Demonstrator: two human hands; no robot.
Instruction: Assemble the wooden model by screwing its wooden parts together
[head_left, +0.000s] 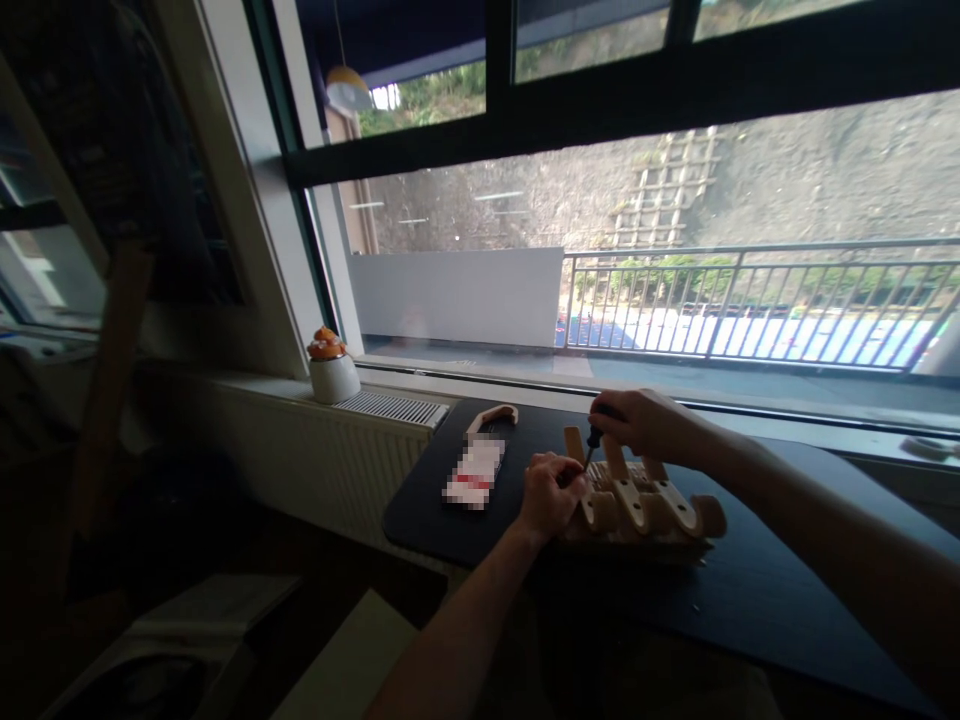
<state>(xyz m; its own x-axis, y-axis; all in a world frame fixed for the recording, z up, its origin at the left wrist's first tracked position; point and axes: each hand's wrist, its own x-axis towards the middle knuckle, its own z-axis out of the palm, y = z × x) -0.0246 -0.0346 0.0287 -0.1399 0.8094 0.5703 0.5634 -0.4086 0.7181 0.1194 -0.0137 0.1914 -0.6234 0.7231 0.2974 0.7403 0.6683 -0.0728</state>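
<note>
A pale wooden rack with several curved hooks [645, 505] lies on a dark table [750, 590] by the window. My right hand [649, 425] is closed round the black handle of a screwdriver [594, 440], whose shaft points down at the rack's left end. My left hand [549, 492] is curled shut against that same end, next to the screwdriver's tip; what it pinches is too small to see. A loose wooden hook [495, 415] lies further back on the table.
A small white and red packet [474, 472] lies left of the rack. A white pot with an orange top [330, 368] stands on the sill above a radiator. Large windows face a railing outside. Pale boards lie on the floor at lower left.
</note>
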